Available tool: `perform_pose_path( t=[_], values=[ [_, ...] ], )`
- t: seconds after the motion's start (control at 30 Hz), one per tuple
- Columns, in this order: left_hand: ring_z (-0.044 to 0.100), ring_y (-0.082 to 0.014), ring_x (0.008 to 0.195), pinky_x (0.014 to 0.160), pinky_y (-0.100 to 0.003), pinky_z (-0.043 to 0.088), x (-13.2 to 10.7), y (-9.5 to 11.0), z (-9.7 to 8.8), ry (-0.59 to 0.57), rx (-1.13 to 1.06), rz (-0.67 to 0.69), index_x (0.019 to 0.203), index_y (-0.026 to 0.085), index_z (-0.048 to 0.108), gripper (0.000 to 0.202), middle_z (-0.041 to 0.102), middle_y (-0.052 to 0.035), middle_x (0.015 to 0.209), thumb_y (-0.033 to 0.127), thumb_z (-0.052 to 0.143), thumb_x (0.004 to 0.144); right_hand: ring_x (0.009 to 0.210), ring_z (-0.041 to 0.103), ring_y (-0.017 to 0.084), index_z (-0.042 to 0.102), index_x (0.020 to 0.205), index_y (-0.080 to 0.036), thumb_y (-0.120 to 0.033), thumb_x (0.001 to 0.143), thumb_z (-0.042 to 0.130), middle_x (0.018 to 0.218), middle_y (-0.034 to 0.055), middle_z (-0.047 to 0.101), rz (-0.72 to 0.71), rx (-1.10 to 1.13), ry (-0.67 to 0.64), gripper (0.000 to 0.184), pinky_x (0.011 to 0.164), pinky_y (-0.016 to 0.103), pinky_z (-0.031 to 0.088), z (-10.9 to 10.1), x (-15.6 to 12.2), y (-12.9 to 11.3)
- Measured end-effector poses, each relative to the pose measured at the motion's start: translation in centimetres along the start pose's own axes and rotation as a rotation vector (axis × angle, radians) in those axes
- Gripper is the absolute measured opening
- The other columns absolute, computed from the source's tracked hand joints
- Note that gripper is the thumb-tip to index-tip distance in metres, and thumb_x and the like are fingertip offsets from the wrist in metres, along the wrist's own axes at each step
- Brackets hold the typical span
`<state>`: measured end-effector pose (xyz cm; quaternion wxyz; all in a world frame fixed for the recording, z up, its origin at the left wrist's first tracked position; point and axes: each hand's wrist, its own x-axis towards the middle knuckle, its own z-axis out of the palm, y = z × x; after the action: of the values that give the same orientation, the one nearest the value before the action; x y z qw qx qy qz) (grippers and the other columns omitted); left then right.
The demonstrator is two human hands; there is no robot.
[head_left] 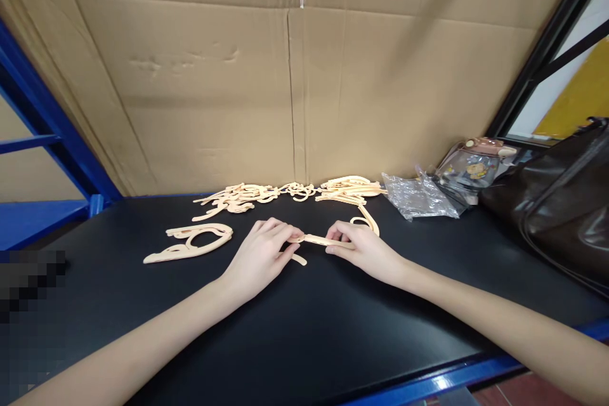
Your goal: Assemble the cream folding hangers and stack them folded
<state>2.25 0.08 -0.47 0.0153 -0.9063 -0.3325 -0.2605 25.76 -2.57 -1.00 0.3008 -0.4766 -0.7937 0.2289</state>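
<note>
Head view: slim, cream plastic strip (316,240)
Left hand (264,250): I pinch its left end
Right hand (364,247): pinching farther right

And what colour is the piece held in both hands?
The piece is pale cream; the head view shows it best.

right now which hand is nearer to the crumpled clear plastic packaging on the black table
Right. The right hand is left and in front of the crumpled clear plastic packaging, apart from it; the left hand is farther left.
</note>
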Motion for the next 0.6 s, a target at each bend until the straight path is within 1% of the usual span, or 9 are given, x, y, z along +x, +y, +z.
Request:
perform_pose_path(
  t=[0.1, 0.2, 0.3, 0.4, 0.5, 0.6],
  values=[
    [0.055, -0.0177, 0.092, 0.078, -0.033, 0.037, 0.0, 0.0, 0.0, -0.005, 0.018, -0.009, 0.099, 0.022, 0.060, 0.014, 0.069, 0.0026, 0.097, 0.023, 0.046, 0.096, 0.073, 0.055, 0.013, 0.059, 0.093, -0.021, -0.031, 0.088, 0.060, 0.085, -0.0011, 0.062, -0.009, 0.009, -0.010, 0.012, 0.067, 0.025, 0.042, 0.0, 0.0, 0.0],
    [0.055, -0.0193, 0.094, 0.077, -0.033, 0.038, 0.0, -0.2, 0.0, 0.000, 0.061, -0.052, 0.097, 0.023, 0.061, 0.018, 0.069, 0.0012, 0.096, 0.024, 0.043, 0.097, 0.077, 0.055, 0.013, 0.058, 0.100, -0.022, -0.032, 0.088, 0.061, 0.088, -0.0011, 0.063, -0.052, 0.002, -0.035, 0.016, 0.070, 0.026, 0.043, 0.0, -0.1, -0.2],
    [0.055, -0.0221, 0.095, 0.076, -0.035, 0.038, -0.1, -0.6, 0.2, 0.013, 0.092, -0.114, 0.093, 0.022, 0.062, 0.020, 0.069, -0.0015, 0.096, 0.023, 0.042, 0.095, 0.085, 0.055, 0.015, 0.058, 0.100, -0.023, -0.031, 0.089, 0.061, 0.093, -0.0002, 0.063, -0.122, -0.060, -0.060, 0.014, 0.076, 0.028, 0.044, -0.2, -0.2, -0.6],
    [0.055, -0.0243, 0.093, 0.075, -0.037, 0.039, -0.1, -1.1, 0.4, 0.020, 0.108, -0.171, 0.092, 0.021, 0.063, 0.020, 0.069, -0.0035, 0.096, 0.021, 0.042, 0.093, 0.095, 0.055, 0.018, 0.058, 0.102, -0.022, -0.031, 0.090, 0.059, 0.100, 0.0023, 0.062, -0.180, -0.159, -0.075, 0.015, 0.085, 0.032, 0.045, -0.5, -0.5, -1.1],
    [0.055, -0.0252, 0.090, 0.074, -0.039, 0.039, -0.1, -1.3, 0.4, 0.015, 0.107, -0.197, 0.091, 0.020, 0.063, 0.021, 0.069, -0.0038, 0.094, 0.018, 0.042, 0.090, 0.107, 0.052, 0.020, 0.057, 0.114, -0.022, -0.033, 0.092, 0.056, 0.115, 0.0060, 0.060, -0.294, -0.288, -0.108, 0.025, 0.093, 0.037, 0.043, -0.5, -1.0, -1.8],
    [0.054, -0.0247, 0.089, 0.074, -0.040, 0.041, -0.1, -1.2, 0.3, 0.009, 0.083, -0.194, 0.093, 0.020, 0.062, 0.024, 0.068, -0.0043, 0.094, 0.015, 0.039, 0.089, 0.126, 0.042, 0.023, 0.051, 0.129, -0.020, -0.036, 0.095, 0.051, 0.136, 0.0088, 0.051, -0.472, -0.393, -0.189, 0.038, 0.105, 0.040, 0.035, 0.0, -1.5, -2.6]
  ],
)
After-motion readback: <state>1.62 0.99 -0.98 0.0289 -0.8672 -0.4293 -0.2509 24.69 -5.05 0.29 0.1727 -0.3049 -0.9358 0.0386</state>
